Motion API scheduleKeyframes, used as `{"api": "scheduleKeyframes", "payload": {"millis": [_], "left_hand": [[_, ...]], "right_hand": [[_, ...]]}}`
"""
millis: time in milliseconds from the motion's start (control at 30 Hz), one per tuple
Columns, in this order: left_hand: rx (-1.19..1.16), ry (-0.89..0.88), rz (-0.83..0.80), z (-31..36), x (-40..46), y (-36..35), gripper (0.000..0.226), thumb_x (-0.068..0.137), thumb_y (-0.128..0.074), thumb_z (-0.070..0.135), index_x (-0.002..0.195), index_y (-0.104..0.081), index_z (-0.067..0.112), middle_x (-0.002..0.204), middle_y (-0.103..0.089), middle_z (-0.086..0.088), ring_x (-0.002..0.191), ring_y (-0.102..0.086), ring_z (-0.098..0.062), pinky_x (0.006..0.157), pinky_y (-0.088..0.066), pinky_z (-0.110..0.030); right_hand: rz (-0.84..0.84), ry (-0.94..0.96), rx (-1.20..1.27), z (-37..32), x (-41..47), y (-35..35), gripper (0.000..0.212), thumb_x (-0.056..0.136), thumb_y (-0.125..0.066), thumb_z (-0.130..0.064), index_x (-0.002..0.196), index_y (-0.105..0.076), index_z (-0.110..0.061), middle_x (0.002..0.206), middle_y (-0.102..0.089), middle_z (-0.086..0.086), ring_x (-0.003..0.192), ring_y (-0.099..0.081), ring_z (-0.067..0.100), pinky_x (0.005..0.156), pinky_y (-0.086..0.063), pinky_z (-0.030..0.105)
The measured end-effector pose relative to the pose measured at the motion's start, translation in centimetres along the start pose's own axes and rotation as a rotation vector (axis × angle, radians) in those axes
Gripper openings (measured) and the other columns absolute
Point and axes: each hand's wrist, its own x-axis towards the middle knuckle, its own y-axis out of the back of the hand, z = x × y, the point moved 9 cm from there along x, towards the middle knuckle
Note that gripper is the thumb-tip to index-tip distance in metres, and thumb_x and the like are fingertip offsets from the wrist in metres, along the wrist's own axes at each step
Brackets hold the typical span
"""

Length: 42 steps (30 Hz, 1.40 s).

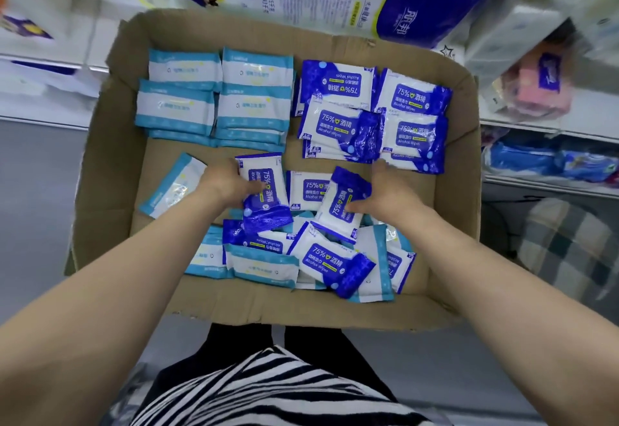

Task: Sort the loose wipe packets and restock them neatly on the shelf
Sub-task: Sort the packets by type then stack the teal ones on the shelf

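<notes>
A shallow cardboard tray [110,171] holds wipe packets. At its far left, light-blue packets [214,97] lie in neat stacks. Dark-blue alcohol wipe packets [375,114] are stacked at the far right. A mixed loose heap [301,255] fills the near middle, and one light-blue packet [172,184] lies alone at the left. My left hand [224,183] grips a dark-blue packet [266,191] by its left edge. My right hand [385,196] holds another dark-blue packet [341,204], thumb on its face, just above the heap.
Shelves with tissue and toilet-paper packs [425,13] stand behind the tray. To the right, shelves [549,131] carry more packs, blue packets [552,161] below. A checked cloth [569,244] lies low on the right. Grey floor spreads at the left.
</notes>
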Motion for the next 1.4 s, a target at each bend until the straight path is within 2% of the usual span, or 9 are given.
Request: {"api": "scheduleKeyframes", "payload": {"millis": [133, 333, 500, 600, 767, 933, 1100, 1267, 1400], "left_hand": [[0.395, -0.145, 0.210, 1.0, -0.4, 1.7, 0.076, 0.064, -0.083, 0.049, 0.124, -0.051, 0.016, 0.121, -0.055, -0.012, 0.111, -0.053, -0.029, 0.082, -0.048, -0.040], [0.779, -0.701, -0.056, 5.6, -1.6, -1.3, 0.067, 0.086, -0.070, 0.023, 0.143, -0.040, 0.043, 0.158, -0.022, -0.001, 0.144, -0.017, -0.026, 0.115, -0.024, -0.047], [0.853, -0.737, -0.121, 6.7, -0.9, -1.1, 0.045, 0.078, -0.076, 0.026, 0.121, -0.061, 0.029, 0.153, -0.033, -0.001, 0.143, -0.020, -0.025, 0.111, -0.027, -0.048], [0.719, -0.725, -0.088, 7.7, -1.3, 0.3, 0.031, 0.071, -0.082, 0.022, 0.095, -0.062, 0.019, 0.115, -0.060, -0.004, 0.113, -0.050, -0.027, 0.089, -0.041, -0.040], [0.340, -0.520, -0.072, 10.1, -0.7, 2.4, 0.033, 0.072, -0.083, 0.026, 0.090, -0.055, 0.020, 0.085, -0.062, 0.006, 0.077, -0.058, -0.012, 0.063, -0.043, -0.028], [0.236, -0.659, -0.026, 17.7, -0.3, 1.9, 0.034, 0.070, -0.084, 0.023, 0.094, -0.060, 0.018, 0.087, -0.060, 0.005, 0.080, -0.057, -0.014, 0.069, -0.043, -0.029], [0.290, -0.795, 0.078, 25.0, 1.2, 1.5, 0.034, 0.073, -0.081, 0.027, 0.098, -0.060, 0.015, 0.093, -0.057, 0.002, 0.086, -0.053, -0.016, 0.077, -0.042, -0.033], [0.620, -0.869, 0.282, 26.8, 1.7, -0.5, 0.047, 0.084, -0.067, 0.033, 0.127, -0.057, 0.018, 0.128, -0.058, -0.010, 0.120, -0.048, -0.032, 0.098, -0.040, -0.042], [0.723, -0.804, 0.051, 23.4, 2.6, -3.9, 0.047, 0.091, -0.061, 0.037, 0.135, -0.055, 0.022, 0.145, -0.048, -0.005, 0.135, -0.040, -0.026, 0.104, -0.039, -0.044]], "right_hand": [[0.066, 0.447, -0.223, -5.3, -0.7, 0.3, 0.095, 0.077, -0.080, -0.026, 0.153, -0.023, -0.033, 0.151, -0.035, 0.003, 0.136, -0.033, 0.025, 0.103, -0.042, 0.041], [-0.064, 0.462, -0.273, -5.5, 0.2, -0.5, 0.053, 0.081, -0.075, -0.037, 0.131, -0.058, -0.031, 0.125, -0.054, -0.001, 0.119, -0.042, 0.023, 0.093, -0.042, 0.037], [-0.056, 0.462, -0.141, -4.3, 0.0, -0.4, 0.033, 0.083, -0.074, -0.038, 0.113, -0.064, -0.027, 0.121, -0.055, -0.003, 0.118, -0.043, 0.020, 0.094, -0.042, 0.038], [-0.080, 0.444, -0.109, -3.4, -0.1, -0.7, 0.050, 0.084, -0.073, -0.037, 0.129, -0.057, -0.027, 0.133, -0.052, -0.002, 0.125, -0.041, 0.018, 0.096, -0.038, 0.029], [-0.015, 0.441, -0.106, -2.7, 0.7, 0.7, 0.036, 0.076, -0.078, -0.047, 0.104, -0.067, -0.028, 0.104, -0.054, -0.004, 0.108, -0.042, 0.016, 0.084, -0.038, 0.032], [0.018, 0.338, 0.257, -0.3, 1.1, 4.7, 0.020, 0.083, -0.076, -0.037, 0.091, -0.058, -0.030, 0.086, -0.061, -0.013, 0.087, -0.060, 0.014, 0.078, -0.051, 0.040], [0.241, 0.301, 0.248, 1.5, 2.9, 13.4, 0.018, 0.082, -0.077, -0.037, 0.092, -0.066, -0.027, 0.085, -0.065, -0.007, 0.084, -0.063, 0.016, 0.075, -0.048, 0.033], [0.495, 0.240, 0.017, 1.9, 4.9, 17.9, 0.050, 0.086, -0.072, -0.035, 0.132, -0.058, -0.021, 0.138, -0.054, 0.008, 0.127, -0.043, 0.032, 0.101, -0.037, 0.037], [0.324, 0.219, -0.033, 2.0, 5.6, 13.3, 0.051, 0.093, -0.064, -0.037, 0.138, -0.053, -0.016, 0.140, -0.050, 0.013, 0.132, -0.040, 0.031, 0.104, -0.036, 0.037]]}}
